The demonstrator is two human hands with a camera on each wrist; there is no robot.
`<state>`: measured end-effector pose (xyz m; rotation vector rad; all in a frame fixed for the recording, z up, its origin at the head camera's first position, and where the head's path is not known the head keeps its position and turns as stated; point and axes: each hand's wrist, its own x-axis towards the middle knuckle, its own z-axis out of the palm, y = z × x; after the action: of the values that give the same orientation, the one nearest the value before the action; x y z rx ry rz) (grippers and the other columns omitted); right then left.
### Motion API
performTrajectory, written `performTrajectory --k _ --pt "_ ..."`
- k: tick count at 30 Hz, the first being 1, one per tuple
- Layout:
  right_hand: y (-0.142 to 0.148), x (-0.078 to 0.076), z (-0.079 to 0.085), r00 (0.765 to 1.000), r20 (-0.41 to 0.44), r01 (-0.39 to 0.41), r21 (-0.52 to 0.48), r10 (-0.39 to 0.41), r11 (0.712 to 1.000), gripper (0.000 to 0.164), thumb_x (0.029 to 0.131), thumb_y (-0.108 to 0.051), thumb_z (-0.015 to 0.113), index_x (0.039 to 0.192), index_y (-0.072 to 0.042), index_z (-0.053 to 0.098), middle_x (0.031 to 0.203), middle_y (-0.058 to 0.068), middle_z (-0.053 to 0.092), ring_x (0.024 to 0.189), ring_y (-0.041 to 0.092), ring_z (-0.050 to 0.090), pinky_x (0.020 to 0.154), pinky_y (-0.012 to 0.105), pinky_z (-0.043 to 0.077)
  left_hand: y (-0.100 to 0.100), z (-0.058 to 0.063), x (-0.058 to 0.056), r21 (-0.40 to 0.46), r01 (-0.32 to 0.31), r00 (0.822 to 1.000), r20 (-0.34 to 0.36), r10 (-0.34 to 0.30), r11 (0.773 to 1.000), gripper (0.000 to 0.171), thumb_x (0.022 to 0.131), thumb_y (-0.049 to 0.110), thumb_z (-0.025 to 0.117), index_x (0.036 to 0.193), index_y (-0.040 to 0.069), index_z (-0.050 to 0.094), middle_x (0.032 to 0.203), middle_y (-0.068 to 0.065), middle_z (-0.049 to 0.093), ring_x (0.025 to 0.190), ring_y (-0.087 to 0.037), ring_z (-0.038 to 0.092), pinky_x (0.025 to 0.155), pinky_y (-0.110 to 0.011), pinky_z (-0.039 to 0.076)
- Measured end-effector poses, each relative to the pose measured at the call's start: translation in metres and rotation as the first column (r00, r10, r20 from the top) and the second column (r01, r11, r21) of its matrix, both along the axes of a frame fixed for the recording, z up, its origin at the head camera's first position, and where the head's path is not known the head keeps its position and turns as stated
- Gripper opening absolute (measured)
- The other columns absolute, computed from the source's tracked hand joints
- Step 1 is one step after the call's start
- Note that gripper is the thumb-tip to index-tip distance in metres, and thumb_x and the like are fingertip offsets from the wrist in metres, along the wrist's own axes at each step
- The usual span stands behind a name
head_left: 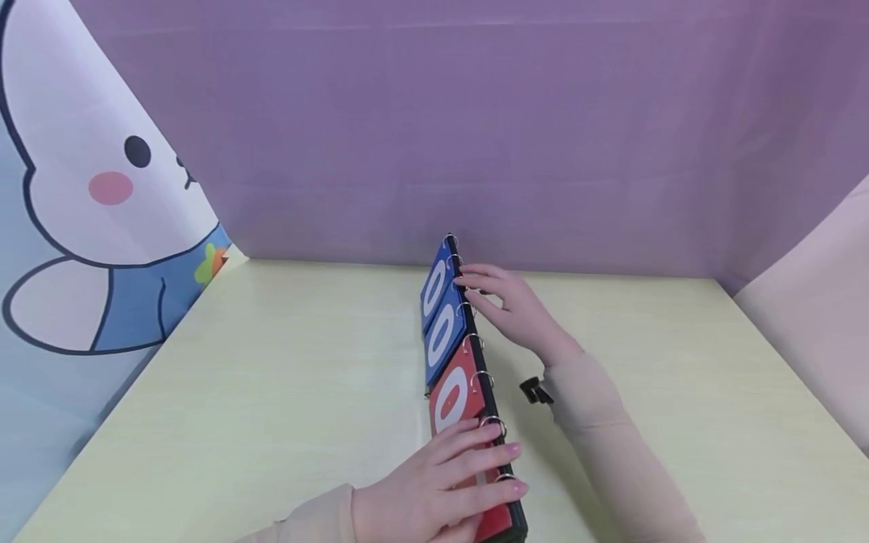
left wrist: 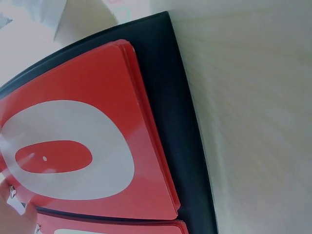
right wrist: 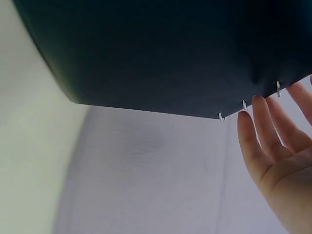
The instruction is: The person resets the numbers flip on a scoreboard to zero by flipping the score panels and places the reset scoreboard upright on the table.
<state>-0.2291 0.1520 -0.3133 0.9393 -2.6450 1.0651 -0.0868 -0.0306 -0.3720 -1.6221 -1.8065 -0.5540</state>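
A tabletop flip scoreboard (head_left: 473,339) stands on edge, running away from me, with number cards hung on metal rings along its black top edge. Two blue cards (head_left: 443,332) showing 0 are at its far half, and red cards (head_left: 453,396) at its near half. My left hand (head_left: 434,483) lies across the nearest red card, its fairly straight fingertips reaching over the top edge; its thumb is hidden. With loosely extended fingers, my right hand (head_left: 519,313) touches the top edge by the blue cards. The right wrist view shows the board's plain black back (right wrist: 146,58) beside that hand.
The board stands on a pale yellow table (head_left: 271,392). Behind it hangs a purple cloth (head_left: 475,136), and a cartoon rabbit backdrop (head_left: 81,211) is at the left. A small black clip-like piece (head_left: 535,391) shows by the right cuff.
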Motion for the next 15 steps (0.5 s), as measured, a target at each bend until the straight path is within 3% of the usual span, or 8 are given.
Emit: performTrajectory --k 5,7,10,12,13,15 --pt "0.012 0.02 -0.011 1.0 0.005 -0.013 -0.053 0.014 0.998 0.036 0.095 -0.019 0.052 0.128 -0.006 0.058 0.136 0.013 0.053 0.128 0.032 0.047 0.103 0.047 0.038 -0.004 0.0 -0.004 0.013 0.064 0.995 0.081 -0.065 0.998 0.037 0.088 0.016 0.05 0.124 0.006 0.056 0.135 -0.018 0.05 0.129 -0.032 0.041 0.106 -0.042 0.035" --pt "0.016 0.028 -0.012 1.0 0.018 -0.023 -0.052 0.024 0.998 0.037 0.095 -0.02 0.052 0.129 -0.007 0.057 0.138 0.013 0.051 0.13 0.031 0.045 0.104 0.047 0.037 -0.007 0.001 -0.006 0.067 0.086 0.984 0.153 -0.095 0.994 0.039 0.089 0.014 0.051 0.126 0.004 0.052 0.135 -0.019 0.047 0.129 -0.032 0.041 0.105 -0.042 0.037" --pt "0.02 0.038 -0.01 0.999 0.008 -0.052 -0.034 0.052 0.998 0.038 0.094 -0.02 0.054 0.13 -0.007 0.056 0.138 0.013 0.049 0.13 0.03 0.044 0.104 0.046 0.037 -0.014 0.003 -0.016 0.194 0.059 0.958 0.263 -0.11 0.979 0.045 0.09 0.009 0.05 0.134 0.002 0.045 0.138 -0.021 0.042 0.13 -0.031 0.039 0.106 -0.042 0.035" --pt "0.022 0.045 -0.006 0.996 -0.02 -0.082 -0.019 0.081 0.996 0.039 0.092 -0.019 0.058 0.128 -0.006 0.057 0.137 0.013 0.05 0.129 0.029 0.045 0.103 0.046 0.038 -0.022 0.003 -0.027 0.265 -0.036 0.927 0.368 -0.067 0.964 0.05 0.088 0.004 0.052 0.137 0.003 0.042 0.14 -0.021 0.039 0.131 -0.03 0.036 0.107 -0.041 0.033" --pt "0.024 0.049 -0.002 0.994 -0.036 -0.104 -0.011 0.103 0.995 0.039 0.091 -0.018 0.06 0.127 -0.006 0.058 0.136 0.013 0.051 0.127 0.029 0.046 0.102 0.046 0.039 -0.025 0.004 -0.035 0.285 -0.095 0.9 0.434 -0.04 0.954 0.052 0.088 0.002 0.053 0.139 0.004 0.041 0.142 -0.02 0.037 0.132 -0.03 0.035 0.108 -0.043 0.031" --pt "0.028 0.057 0.007 0.986 -0.056 -0.158 0.017 0.159 0.987 0.04 0.088 -0.017 0.063 0.126 -0.005 0.059 0.134 0.011 0.053 0.125 0.027 0.048 0.101 0.045 0.04 -0.033 0.006 -0.052 0.301 -0.216 0.813 0.583 0.0 0.929 0.056 0.088 -0.001 0.052 0.141 0.003 0.037 0.145 -0.018 0.036 0.134 -0.031 0.034 0.11 -0.043 0.028"
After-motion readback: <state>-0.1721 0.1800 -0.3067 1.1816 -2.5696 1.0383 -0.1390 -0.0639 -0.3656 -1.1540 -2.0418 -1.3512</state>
